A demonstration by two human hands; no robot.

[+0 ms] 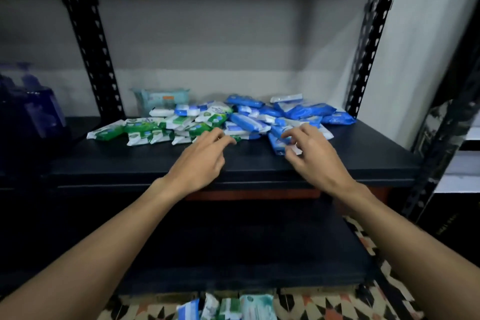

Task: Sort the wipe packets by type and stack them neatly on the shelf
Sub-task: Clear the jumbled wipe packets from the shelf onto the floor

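Dozens of small plastic wipe packets lie heaped on the dark shelf board: green-and-white packets left, blue-and-white packets right, and a larger pale teal pack behind. The left hand, fingers loosely bent and holding nothing, reaches the green heap's near edge. The right hand curls over the blue heap's nearest packet; whether it pinches it I cannot tell.

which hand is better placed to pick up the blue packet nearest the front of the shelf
Right. The right hand hovers directly over that blue packet, fingertips at its end. The left hand is beside the green packets, farther away.
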